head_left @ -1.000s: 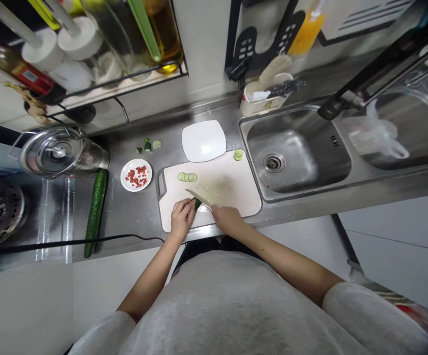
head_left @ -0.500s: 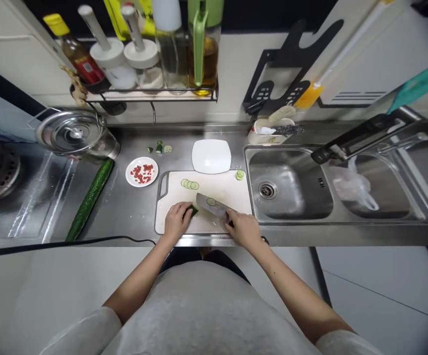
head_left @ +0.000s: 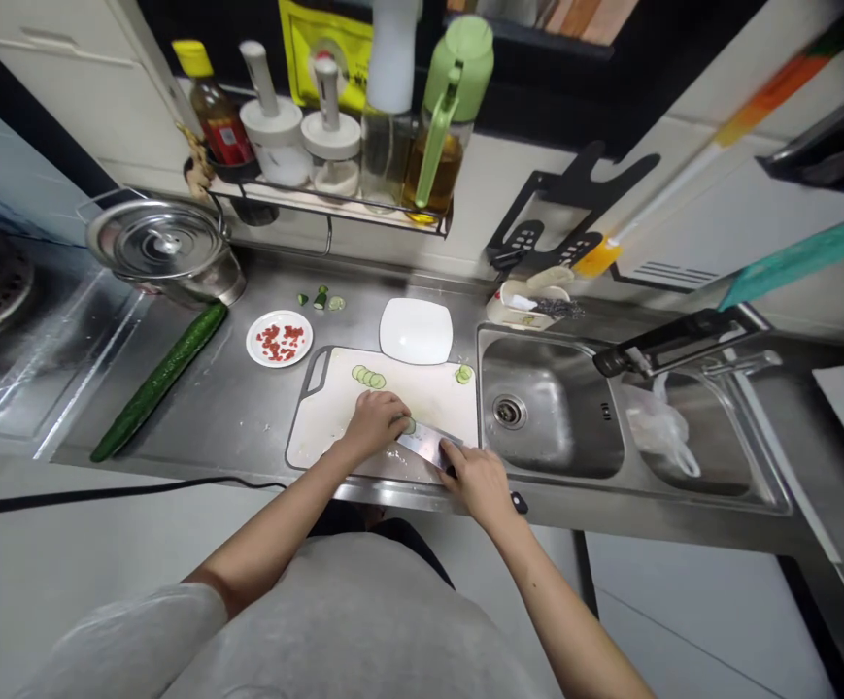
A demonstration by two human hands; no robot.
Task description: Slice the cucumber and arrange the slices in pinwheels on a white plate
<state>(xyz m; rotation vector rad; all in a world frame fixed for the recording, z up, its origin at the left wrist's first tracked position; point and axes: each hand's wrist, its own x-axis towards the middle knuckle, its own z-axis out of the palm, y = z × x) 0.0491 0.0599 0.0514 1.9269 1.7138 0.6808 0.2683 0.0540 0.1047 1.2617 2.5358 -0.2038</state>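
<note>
My right hand (head_left: 481, 481) is closed round the handle of a kitchen knife (head_left: 432, 447), whose broad blade lies slanted over the white cutting board (head_left: 326, 417). One pale cucumber slice (head_left: 411, 425) clings to the blade near its tip. My left hand (head_left: 376, 424) is curled there, thumb and fingers pinched at that slice. The cut cucumber piece is out of sight, perhaps behind the left hand. Farther back on the board lies a row of overlapping cucumber slices (head_left: 368, 377). A small pile of slices (head_left: 463, 374) is at the board's right corner.
A whole cucumber (head_left: 159, 382) lies left, near a lidded steel pot (head_left: 166, 252). Behind the board stand a plate of chopped red bits (head_left: 280, 339), cucumber ends (head_left: 320, 299) and a white plate (head_left: 416, 331). A double sink (head_left: 553, 408) adjoins on the right.
My left hand has moved right, from the dark green cucumber piece to the slice on the blade. The knife is now tilted flatter. The whole view has turned somewhat.
</note>
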